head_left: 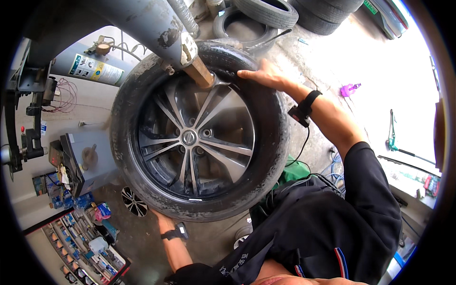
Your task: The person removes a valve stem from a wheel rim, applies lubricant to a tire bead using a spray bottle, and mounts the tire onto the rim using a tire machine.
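A large black tyre (124,156) on a dark rim with silver spokes (227,148) faces me, its sidewall scuffed and dusty. My right hand (266,76) grips the wheel's upper right edge, thumb stretched across the sidewall and the other fingers partly hidden over the tread. At the lower left edge, my left hand (162,220) touches the tyre from below; its fingers are hidden behind the rubber. A worn metal post with a brownish end (199,73) and a machine head reach down to the rim's upper edge, where the tyre meets it.
Used tyres (266,13) lie and stand in stacks behind. A grey machine box (90,159) stands at left, above a tool tray (71,247). A loose wheel cover (134,202) lies on the floor. Cables (332,178) run at right, near a purple object (350,90) and a green-handled tool (391,137).
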A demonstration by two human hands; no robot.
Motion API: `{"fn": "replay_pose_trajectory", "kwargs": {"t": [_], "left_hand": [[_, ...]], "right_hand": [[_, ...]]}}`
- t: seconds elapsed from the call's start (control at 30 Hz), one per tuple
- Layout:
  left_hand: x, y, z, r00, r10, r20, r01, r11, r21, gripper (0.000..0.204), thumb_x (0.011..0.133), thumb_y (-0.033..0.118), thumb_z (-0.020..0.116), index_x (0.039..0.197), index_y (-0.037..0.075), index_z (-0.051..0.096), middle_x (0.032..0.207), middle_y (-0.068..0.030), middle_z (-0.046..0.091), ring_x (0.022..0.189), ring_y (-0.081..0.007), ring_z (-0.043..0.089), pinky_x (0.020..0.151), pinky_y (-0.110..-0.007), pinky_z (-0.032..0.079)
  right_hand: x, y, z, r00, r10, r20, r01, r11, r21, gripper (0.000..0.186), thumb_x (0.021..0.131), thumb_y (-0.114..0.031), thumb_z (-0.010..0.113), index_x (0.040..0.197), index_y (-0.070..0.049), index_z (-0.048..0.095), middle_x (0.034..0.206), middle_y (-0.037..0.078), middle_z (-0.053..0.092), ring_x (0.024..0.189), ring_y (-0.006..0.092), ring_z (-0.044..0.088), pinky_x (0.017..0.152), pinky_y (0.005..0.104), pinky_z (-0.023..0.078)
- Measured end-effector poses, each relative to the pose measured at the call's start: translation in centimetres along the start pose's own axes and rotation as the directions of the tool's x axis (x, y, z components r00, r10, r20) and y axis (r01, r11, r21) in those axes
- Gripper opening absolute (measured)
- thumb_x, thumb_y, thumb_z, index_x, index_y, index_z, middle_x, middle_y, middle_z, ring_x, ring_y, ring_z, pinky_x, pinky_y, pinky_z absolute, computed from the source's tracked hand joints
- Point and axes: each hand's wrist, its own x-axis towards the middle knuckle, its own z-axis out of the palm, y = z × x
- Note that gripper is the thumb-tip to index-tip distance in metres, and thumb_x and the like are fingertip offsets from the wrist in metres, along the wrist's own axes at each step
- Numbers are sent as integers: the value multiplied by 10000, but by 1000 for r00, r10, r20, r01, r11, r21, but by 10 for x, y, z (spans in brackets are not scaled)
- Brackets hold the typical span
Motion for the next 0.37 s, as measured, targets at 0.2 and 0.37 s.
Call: {"fn": "replay_pose_trajectory", "kwargs": {"t": [0.2,0.37], "left_hand": [[-31,15,68,983,35,-177,-17,995,103,663,1090,486,291,1510,-7,435,1475,-138,548,1311,-289,544,1139,-418,442],[-34,64,131,967,-181,-182,188,982,25,680,1076,524,321,1513,16,433,1487,-123,540,1330,-287,529,1148,-423,432]], "right_hand": [[28,-4,-1,998,-58,8,58,997,-45,1141,687,-805,749,1311,133,566,1232,311,662,1180,397,648,1044,416,484],[31,-6,-5,995,-67,77,81,977,-198,1277,692,-842,706,1484,115,412,1375,319,587,1335,413,547,1140,407,411]]}}
